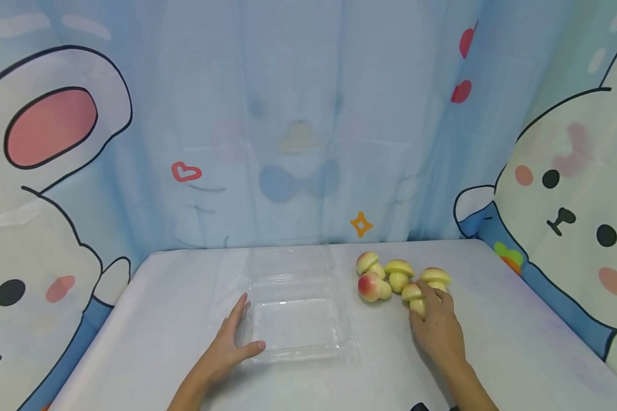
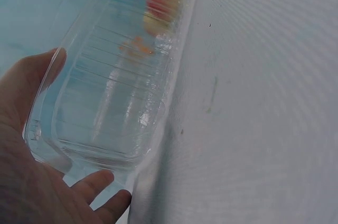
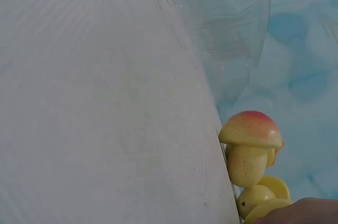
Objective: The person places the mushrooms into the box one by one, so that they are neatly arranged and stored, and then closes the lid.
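My left hand (image 1: 228, 345) has its thumb and fingers spread along the left end of a clear plastic container (image 1: 297, 342). In the left wrist view the thumb lies over the container's (image 2: 100, 108) near side, with straight fingertips by its end. On the right, my right hand (image 1: 439, 325) grips a yellow toy mushroom (image 1: 416, 305), its fingers over the far side and its thumb near the stem. Close by are a red-capped mushroom (image 1: 371, 287) and other yellow ones, one (image 1: 435, 275) just beyond the fingers. In the right wrist view only part of the hand (image 3: 306, 212) shows.
Behind the container's tray its clear lid (image 1: 290, 262) lies folded back. A white cloth (image 1: 185, 297) covers the table. A blue curtain with cartoon prints (image 1: 298, 85) hangs along the back edge. A small dark object (image 1: 420, 407) shows at the bottom edge.
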Tool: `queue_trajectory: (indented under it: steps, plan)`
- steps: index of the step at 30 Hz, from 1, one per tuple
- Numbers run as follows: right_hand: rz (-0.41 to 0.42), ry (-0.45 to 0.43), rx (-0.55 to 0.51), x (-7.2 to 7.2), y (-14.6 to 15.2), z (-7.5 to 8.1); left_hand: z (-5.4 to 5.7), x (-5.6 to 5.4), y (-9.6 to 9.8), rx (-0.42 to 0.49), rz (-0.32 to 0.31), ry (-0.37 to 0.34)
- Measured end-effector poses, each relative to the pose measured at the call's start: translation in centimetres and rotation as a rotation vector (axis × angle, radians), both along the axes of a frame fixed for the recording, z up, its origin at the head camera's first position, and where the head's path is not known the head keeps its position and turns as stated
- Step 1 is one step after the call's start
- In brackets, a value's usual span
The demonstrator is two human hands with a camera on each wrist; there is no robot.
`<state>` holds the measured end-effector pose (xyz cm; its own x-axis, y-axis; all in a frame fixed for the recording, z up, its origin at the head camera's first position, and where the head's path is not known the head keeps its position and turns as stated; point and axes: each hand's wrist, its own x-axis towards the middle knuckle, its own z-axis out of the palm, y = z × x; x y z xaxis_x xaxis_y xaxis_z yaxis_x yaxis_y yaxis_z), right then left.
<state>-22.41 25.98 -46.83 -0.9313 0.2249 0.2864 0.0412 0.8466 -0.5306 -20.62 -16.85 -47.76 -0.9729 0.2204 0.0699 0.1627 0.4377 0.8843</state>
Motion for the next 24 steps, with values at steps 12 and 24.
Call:
queue_trajectory:
  steps: [12, 24]
  plan:
    - [-0.037, 0.053, -0.043, 0.2, 0.1, 0.2, -0.2, -0.1, 0.1, -0.008, 0.005, -0.001]
    - [-0.034, 0.182, -0.085, 0.2, -1.0, 1.0, -0.2, -0.1, 0.1, 0.014, -0.004, 0.005]
